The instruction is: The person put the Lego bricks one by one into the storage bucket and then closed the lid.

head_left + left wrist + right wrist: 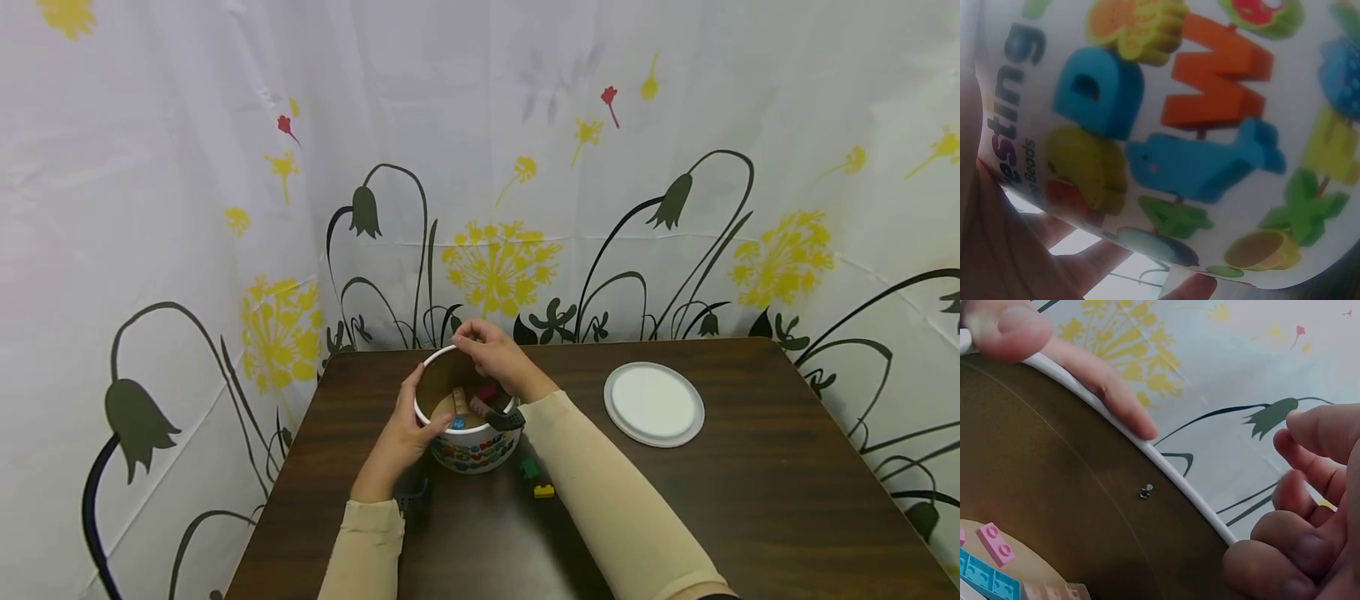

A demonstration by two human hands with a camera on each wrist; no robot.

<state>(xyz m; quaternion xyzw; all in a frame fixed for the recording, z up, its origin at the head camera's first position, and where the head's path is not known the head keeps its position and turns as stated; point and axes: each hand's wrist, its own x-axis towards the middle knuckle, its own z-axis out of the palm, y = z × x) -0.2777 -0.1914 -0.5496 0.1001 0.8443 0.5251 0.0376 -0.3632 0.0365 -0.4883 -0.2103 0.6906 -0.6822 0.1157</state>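
Observation:
My left hand (401, 433) grips the left side of a white bucket (1222, 212) printed with colourful letters and animals, its thumb over the rim. At the far rim, my right hand (495, 354) has curled fingers, with thumb and fingertip close together in the right wrist view; whether something is between them cannot be told. Inside the bucket lie toy building bricks, among them a pink brick (995, 544), a blue brick (988, 575) and a tan brick (460, 402). A small metal fastener (1145, 491) shows on the brown inner wall.
A round white lid (652, 402) lies right of the bucket on the dark wooden table (765, 467). Near the bucket's base are a green brick (530, 469) and a yellow brick (543, 492). A dark object (412, 494) sits by the left wrist. A flowered curtain (480, 125) hangs behind.

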